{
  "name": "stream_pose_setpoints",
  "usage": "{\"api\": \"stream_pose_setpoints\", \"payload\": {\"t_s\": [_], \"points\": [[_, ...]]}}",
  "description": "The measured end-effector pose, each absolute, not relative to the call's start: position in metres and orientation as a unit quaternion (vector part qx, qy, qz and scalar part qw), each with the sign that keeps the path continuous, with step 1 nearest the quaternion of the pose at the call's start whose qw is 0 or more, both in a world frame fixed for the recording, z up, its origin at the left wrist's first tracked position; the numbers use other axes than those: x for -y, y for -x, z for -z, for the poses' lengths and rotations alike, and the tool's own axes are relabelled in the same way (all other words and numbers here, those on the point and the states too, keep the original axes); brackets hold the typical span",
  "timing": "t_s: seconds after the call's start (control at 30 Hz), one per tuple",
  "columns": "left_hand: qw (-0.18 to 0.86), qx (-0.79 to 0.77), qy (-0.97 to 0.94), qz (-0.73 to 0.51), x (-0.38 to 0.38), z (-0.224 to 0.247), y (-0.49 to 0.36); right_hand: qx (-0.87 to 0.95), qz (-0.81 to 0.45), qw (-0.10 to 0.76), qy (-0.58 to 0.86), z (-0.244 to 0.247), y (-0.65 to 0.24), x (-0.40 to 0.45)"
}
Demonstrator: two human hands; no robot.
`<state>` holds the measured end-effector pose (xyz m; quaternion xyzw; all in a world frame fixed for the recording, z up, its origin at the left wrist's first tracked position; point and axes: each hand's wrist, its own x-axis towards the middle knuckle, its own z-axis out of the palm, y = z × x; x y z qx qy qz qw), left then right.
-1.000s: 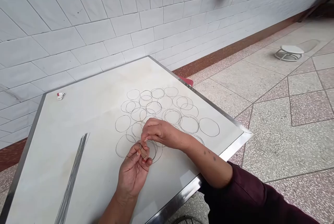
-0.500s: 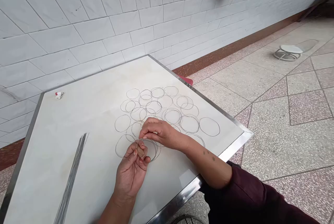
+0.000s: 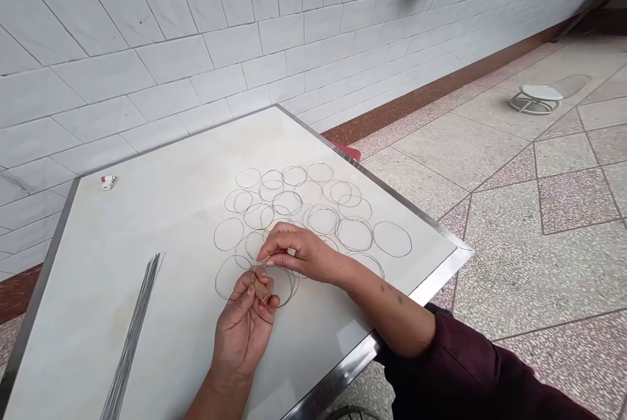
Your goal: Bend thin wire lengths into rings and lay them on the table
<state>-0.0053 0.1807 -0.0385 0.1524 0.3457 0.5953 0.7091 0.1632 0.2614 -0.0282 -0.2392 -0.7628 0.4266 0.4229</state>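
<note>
My left hand, palm up, pinches a small brown piece between thumb and fingers, with a thin wire curving beside it. Just above and to the right, my right hand has thumb and forefinger closed on that thin wire near the brown piece. Several thin wire rings lie spread and overlapping on the white table, beyond and around both hands. A bundle of straight wires rests on the table to the left of my left hand.
Small white and red items sit at the table's far left corner. A tiled wall runs behind the table. A low stool stands on the floor at the right, and something red shows past the table's far edge.
My right thumb and forefinger have shifted slightly along the wire, a little lower and leftward. The view has moved slightly; both hands keep their hold.
</note>
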Motion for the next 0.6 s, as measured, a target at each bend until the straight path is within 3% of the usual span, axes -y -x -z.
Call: {"api": "stream_pose_setpoints", "payload": {"t_s": [0.23, 0.37, 0.5, 0.6], "points": [[0.708, -0.341, -0.159, -0.598, -0.181, 0.040, 0.006, 0.719, -0.474, 0.446, 0.243, 0.027, -0.162, -0.261], [0.685, -0.319, -0.151, -0.638, -0.185, 0.040, 0.007, 0.614, -0.611, 0.432, 0.252, 0.034, -0.163, -0.258], [0.663, -0.302, -0.141, -0.670, -0.189, 0.041, 0.010, 0.475, -0.763, 0.363, 0.246, 0.043, -0.160, -0.251], [0.656, -0.307, -0.147, -0.673, -0.190, 0.042, 0.010, 0.439, -0.801, 0.349, 0.210, 0.046, -0.150, -0.243]]}}
